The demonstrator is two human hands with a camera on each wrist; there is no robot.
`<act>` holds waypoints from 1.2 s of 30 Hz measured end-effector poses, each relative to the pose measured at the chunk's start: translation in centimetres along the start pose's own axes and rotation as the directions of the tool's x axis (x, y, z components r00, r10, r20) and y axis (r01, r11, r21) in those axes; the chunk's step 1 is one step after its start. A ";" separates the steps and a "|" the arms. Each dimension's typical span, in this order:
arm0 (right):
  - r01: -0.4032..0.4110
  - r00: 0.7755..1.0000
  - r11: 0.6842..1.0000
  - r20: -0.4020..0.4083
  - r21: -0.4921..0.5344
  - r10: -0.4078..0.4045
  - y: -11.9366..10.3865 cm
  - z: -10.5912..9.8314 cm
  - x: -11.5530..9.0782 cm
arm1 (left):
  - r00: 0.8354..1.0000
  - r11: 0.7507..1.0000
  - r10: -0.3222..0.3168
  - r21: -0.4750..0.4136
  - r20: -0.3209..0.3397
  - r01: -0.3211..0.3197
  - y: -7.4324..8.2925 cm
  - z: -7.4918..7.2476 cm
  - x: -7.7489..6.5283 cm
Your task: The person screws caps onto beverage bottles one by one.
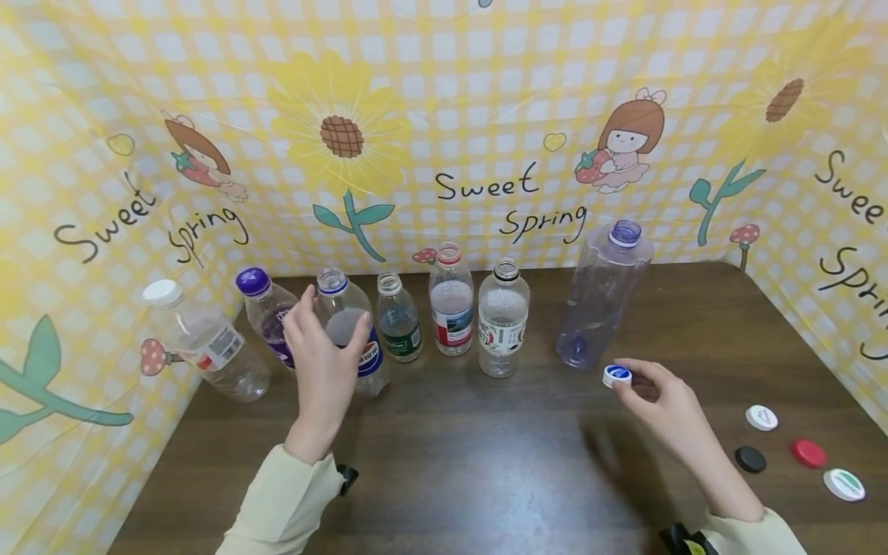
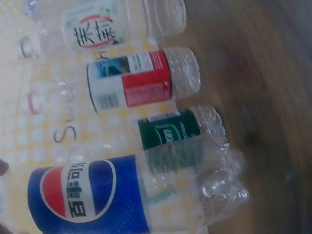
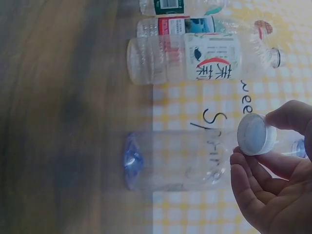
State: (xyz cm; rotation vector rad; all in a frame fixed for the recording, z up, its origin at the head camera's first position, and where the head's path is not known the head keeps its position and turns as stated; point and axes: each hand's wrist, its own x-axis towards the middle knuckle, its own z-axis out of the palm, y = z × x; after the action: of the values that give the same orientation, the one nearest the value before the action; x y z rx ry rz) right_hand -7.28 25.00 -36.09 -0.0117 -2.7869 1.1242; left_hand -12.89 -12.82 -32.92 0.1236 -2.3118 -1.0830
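My right hand point(image 1: 662, 401) pinches a white bottle cap with a blue top point(image 1: 617, 376) between thumb and fingers, above the table. Its ribbed white side and inner face show in the right wrist view. Just behind it stands a tall uncapped bottle with a purple tint point(image 1: 598, 301). Over at the left, my left hand point(image 1: 322, 370) is at an uncapped Pepsi bottle point(image 1: 371, 358), thumb and fingers spread about its upper part. Whether they touch it I cannot tell. In the left wrist view the blue Pepsi label point(image 2: 92, 195) is plain, with only fingertips at the edge.
Left of the Pepsi bottle are a purple-capped bottle point(image 1: 267, 308) and a tilted-looking white-capped bottle point(image 1: 208, 347). Uncapped bottles with green point(image 1: 401, 331), red point(image 1: 452, 316) and white labels point(image 1: 504, 331) stand mid-row. White point(image 1: 761, 418), black point(image 1: 751, 459), red point(image 1: 808, 453) and green-printed caps point(image 1: 844, 485) lie right.
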 end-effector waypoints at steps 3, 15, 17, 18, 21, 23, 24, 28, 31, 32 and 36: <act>0.012 1.000 1.000 -0.020 0.017 -0.012 -0.7 0.0 0.3 | 0.999 0.999 0.039 -0.035 -0.002 -0.039 0.5 0.1 -0.8; 0.108 0.989 0.985 -0.113 0.138 -0.093 -4.4 0.1 1.5 | 0.983 0.977 0.147 -0.174 0.113 -0.126 2.6 1.6 -3.7; 0.126 0.987 0.980 -0.122 0.156 -0.107 -5.2 0.1 1.6 | 0.977 0.970 0.168 -0.197 0.133 -0.140 2.9 1.9 -4.0; 0.131 0.986 0.978 -0.123 0.162 -0.112 -5.6 0.2 1.7 | 0.973 0.968 0.178 -0.204 0.146 -0.147 3.0 2.0 -4.2; 0.145 0.985 0.972 -0.123 0.184 -0.124 -6.9 0.2 1.9 | 0.962 0.971 0.176 -0.196 0.208 -0.135 3.6 2.5 -4.7; 0.153 0.984 0.970 -0.122 0.191 -0.131 -7.8 0.2 2.1 | 0.956 0.978 0.160 -0.172 0.246 -0.119 3.9 2.7 -5.1; 0.159 0.983 0.968 -0.120 0.196 -0.138 -8.3 0.3 2.1 | 0.952 0.981 0.146 -0.163 0.268 -0.105 4.1 2.9 -5.3; 0.187 0.980 0.961 -0.113 0.205 -0.167 -10.1 0.5 2.4 | 0.942 0.982 0.161 -0.145 0.296 -0.122 4.7 3.5 -5.8; 0.206 0.977 0.954 -0.109 0.219 -0.186 -11.1 0.8 2.5 | 0.924 0.972 0.224 -0.138 0.308 -0.190 5.1 4.0 -6.1; 0.214 0.975 0.950 -0.111 0.226 -0.194 -11.3 0.9 2.6 | 0.917 0.967 0.247 -0.140 0.314 -0.213 5.2 4.1 -6.3; 0.252 0.966 0.937 -0.117 0.242 -0.230 -12.3 1.3 2.6 | 0.889 0.947 0.320 -0.150 0.327 -0.286 5.6 4.6 -6.6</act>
State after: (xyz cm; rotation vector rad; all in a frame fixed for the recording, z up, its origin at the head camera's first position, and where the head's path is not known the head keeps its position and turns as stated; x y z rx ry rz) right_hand -9.50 15.44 -28.21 0.2930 -2.4635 1.3682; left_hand -9.05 -3.87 -34.20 -0.4931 -2.4661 -1.1202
